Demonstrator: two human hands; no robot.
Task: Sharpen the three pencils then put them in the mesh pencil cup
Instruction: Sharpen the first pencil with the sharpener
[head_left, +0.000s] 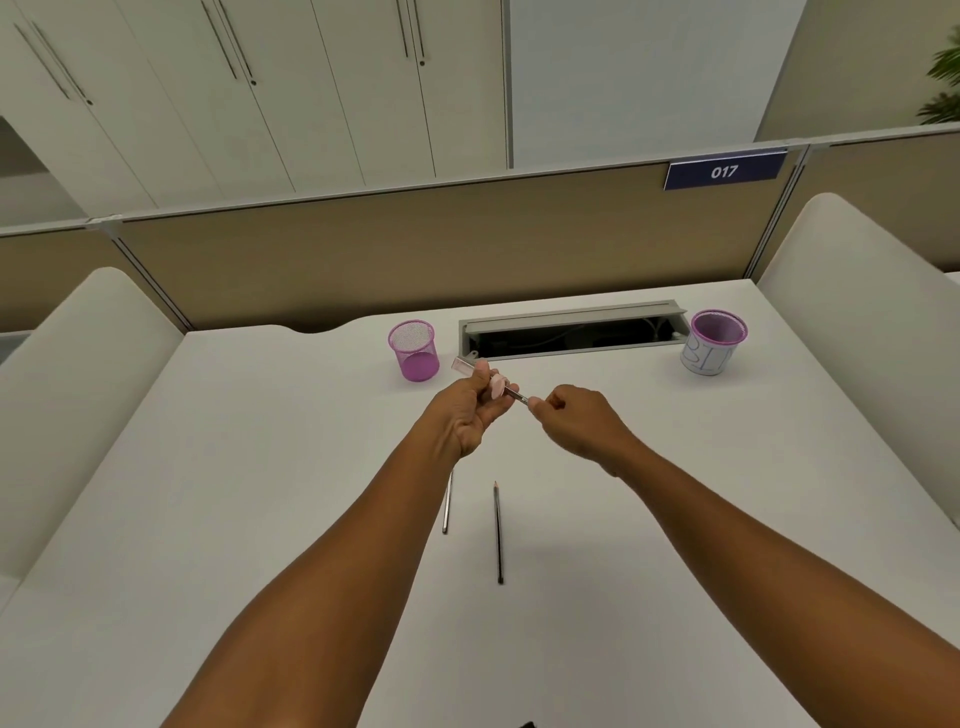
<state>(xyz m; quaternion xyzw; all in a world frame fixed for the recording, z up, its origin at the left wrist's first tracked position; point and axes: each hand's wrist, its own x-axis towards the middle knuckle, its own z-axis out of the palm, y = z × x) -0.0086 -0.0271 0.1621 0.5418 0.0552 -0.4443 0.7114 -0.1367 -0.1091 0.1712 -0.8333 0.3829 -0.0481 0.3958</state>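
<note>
Pinched at its end by the right hand (576, 422), a pencil (517, 396) runs into the pink sharpener (496, 385) that the left hand (470, 410) grips with curled fingers, above the white desk (260, 493). Two more pencils (498, 532) lie on the desk nearer the person, one partly under the left arm. Just beyond the hands, to their left, stands the pink mesh cup (413, 349); far right stands a labelled cup (712, 349)

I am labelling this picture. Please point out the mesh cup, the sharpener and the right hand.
mesh cup (414, 352): head view, front wall.
sharpener (497, 386): head view, pink body.
right hand (579, 418): head view, back.
</note>
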